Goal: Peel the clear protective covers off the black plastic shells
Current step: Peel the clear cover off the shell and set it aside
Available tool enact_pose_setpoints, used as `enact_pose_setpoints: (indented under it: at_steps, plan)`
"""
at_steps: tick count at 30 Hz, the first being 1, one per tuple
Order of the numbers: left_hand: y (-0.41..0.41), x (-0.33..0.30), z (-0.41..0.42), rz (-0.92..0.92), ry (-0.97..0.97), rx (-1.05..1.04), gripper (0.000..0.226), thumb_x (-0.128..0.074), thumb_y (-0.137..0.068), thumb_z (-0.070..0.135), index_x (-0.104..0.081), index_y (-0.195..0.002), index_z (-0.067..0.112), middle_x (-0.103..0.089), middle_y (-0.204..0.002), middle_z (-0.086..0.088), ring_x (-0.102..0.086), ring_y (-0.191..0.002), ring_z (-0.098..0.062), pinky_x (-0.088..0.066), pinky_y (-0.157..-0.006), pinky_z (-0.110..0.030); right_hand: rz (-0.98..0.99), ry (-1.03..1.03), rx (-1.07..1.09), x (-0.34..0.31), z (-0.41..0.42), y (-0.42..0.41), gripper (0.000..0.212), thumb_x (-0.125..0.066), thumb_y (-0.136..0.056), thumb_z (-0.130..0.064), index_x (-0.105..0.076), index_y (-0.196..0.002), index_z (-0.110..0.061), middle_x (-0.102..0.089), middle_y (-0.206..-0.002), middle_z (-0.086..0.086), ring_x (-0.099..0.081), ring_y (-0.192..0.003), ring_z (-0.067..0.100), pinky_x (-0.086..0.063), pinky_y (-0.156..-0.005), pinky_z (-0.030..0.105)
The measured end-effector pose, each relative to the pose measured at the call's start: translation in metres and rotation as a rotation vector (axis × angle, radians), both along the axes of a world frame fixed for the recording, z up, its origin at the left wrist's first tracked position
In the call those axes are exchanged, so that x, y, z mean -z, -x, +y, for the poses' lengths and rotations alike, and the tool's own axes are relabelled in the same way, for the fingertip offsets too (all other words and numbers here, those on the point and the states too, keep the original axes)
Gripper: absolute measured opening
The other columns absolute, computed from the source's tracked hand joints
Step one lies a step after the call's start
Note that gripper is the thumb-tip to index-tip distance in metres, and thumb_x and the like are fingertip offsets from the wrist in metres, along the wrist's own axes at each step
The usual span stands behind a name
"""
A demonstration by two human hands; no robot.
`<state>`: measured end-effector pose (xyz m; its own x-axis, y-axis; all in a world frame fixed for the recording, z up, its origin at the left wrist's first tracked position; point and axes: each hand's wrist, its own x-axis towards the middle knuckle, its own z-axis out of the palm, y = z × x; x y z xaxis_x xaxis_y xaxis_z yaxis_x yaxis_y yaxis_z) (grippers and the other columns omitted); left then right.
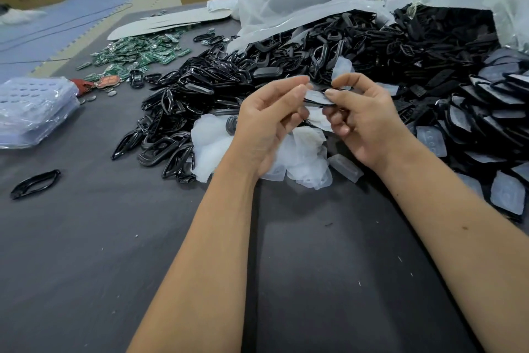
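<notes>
I've both hands (315, 112) pinching one shell (318, 100) – left (272, 118) at nine o'clock, right (360, 115) at three; the cover (342, 70) could tear if yanked

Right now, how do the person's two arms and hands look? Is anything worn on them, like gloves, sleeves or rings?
Both arms are bare up to the picture's lower edge: no sleeves show. The left hand and the right hand wear no gloves. No ring, watch or bracelet shows on the fingers or wrists in view. The fingernails are short and plain. The right forearm has a few small dark marks.
</notes>
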<state>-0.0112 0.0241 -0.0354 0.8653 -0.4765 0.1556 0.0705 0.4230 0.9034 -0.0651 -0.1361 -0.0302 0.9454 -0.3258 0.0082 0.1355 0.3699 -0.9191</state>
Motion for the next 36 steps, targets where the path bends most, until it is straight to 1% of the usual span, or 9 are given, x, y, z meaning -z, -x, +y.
enact_pose_setpoints:
  at_steps: [3, 6, 11, 17, 23, 27, 32, 35, 36]
  plan:
    - [0.004, -0.001, -0.002, -0.076, 0.049, 0.084, 0.026, -0.068, -0.09, 0.005, -0.071, -0.115, 0.01, -0.074, -0.109, -0.004, -0.064, -0.085, -0.017, -0.053, -0.078, -0.021, 0.042, -0.195, -0.117, -0.004, 0.001, 0.001, 0.023, -0.056, -0.1, 0.0, -0.056, -0.087, -0.019, -0.056, -0.056, -0.003, -0.048, -0.044, 0.003, -0.03, -0.034, 0.012]
    - [0.004, 0.001, -0.004, -0.115, 0.052, 0.044, 0.025, -0.067, -0.091, -0.004, -0.07, -0.114, 0.007, -0.076, -0.105, -0.005, -0.069, -0.092, -0.018, -0.055, -0.084, -0.023, 0.068, -0.255, -0.193, -0.004, 0.003, 0.002, 0.023, -0.049, -0.103, -0.003, -0.054, -0.088, -0.019, -0.052, -0.055, -0.004, -0.041, -0.04, 0.0, -0.026, -0.031, 0.01]
    - [0.003, 0.001, -0.006, -0.065, -0.006, -0.111, 0.013, -0.066, -0.095, -0.001, -0.074, -0.093, 0.009, -0.075, -0.081, -0.004, -0.066, -0.069, -0.01, -0.055, -0.07, -0.019, 0.091, -0.117, -0.318, -0.002, 0.005, 0.002, 0.019, -0.046, -0.106, -0.012, -0.057, -0.092, -0.017, -0.047, -0.055, -0.001, -0.036, -0.036, 0.003, -0.022, -0.026, 0.013]
    - [-0.001, -0.001, -0.004, 0.07, -0.002, -0.197, 0.01, -0.07, -0.096, 0.007, -0.071, -0.086, 0.005, -0.064, -0.075, -0.007, -0.05, -0.055, -0.008, -0.044, -0.053, -0.015, 0.006, -0.01, -0.239, 0.002, 0.011, 0.0, 0.023, -0.066, -0.094, -0.04, -0.071, -0.084, -0.02, -0.055, -0.063, 0.002, -0.042, -0.047, 0.012, -0.024, -0.038, 0.018]
    - [-0.002, 0.0, -0.003, 0.093, -0.004, -0.2, 0.018, -0.071, -0.096, 0.01, -0.074, -0.078, 0.01, -0.062, -0.074, -0.005, -0.05, -0.055, -0.007, -0.043, -0.053, -0.015, -0.08, 0.1, -0.192, 0.005, 0.013, 0.001, 0.01, -0.075, -0.085, -0.023, -0.076, -0.078, -0.016, -0.066, -0.077, 0.002, -0.054, -0.062, 0.013, -0.038, -0.046, 0.022]
    - [-0.002, 0.0, -0.003, 0.124, 0.025, -0.165, 0.011, -0.067, -0.099, 0.01, -0.074, -0.094, 0.003, -0.067, -0.084, -0.009, -0.057, -0.064, -0.009, -0.051, -0.061, -0.016, -0.081, 0.156, -0.106, 0.006, 0.011, 0.0, 0.02, -0.071, -0.095, -0.013, -0.075, -0.075, -0.012, -0.065, -0.07, 0.001, -0.052, -0.06, 0.013, -0.04, -0.047, 0.022]
    - [-0.002, 0.0, -0.002, 0.153, 0.065, -0.153, 0.011, -0.063, -0.1, 0.005, -0.074, -0.1, 0.003, -0.073, -0.095, -0.011, -0.066, -0.084, -0.016, -0.057, -0.072, -0.021, -0.102, 0.168, -0.175, 0.007, 0.009, -0.001, 0.019, -0.072, -0.094, -0.015, -0.076, -0.075, -0.014, -0.067, -0.075, 0.003, -0.056, -0.064, 0.014, -0.046, -0.053, 0.024]
    - [-0.002, -0.001, -0.002, 0.164, 0.056, -0.177, 0.014, -0.064, -0.099, 0.004, -0.072, -0.111, 0.0, -0.072, -0.095, -0.01, -0.063, -0.077, -0.013, -0.055, -0.066, -0.018, -0.117, 0.103, -0.168, 0.009, 0.009, -0.002, 0.006, -0.071, -0.092, -0.008, -0.076, -0.091, -0.012, -0.074, -0.084, 0.004, -0.067, -0.074, 0.016, -0.055, -0.064, 0.027]
    - [-0.002, -0.001, -0.002, 0.164, 0.043, -0.187, 0.018, -0.065, -0.099, 0.003, -0.07, -0.115, -0.001, -0.071, -0.097, -0.011, -0.062, -0.076, -0.012, -0.055, -0.065, -0.017, -0.128, 0.089, -0.152, 0.01, 0.009, -0.003, 0.011, -0.07, -0.092, -0.004, -0.074, -0.1, -0.01, -0.075, -0.088, 0.005, -0.07, -0.079, 0.017, -0.057, -0.069, 0.028]
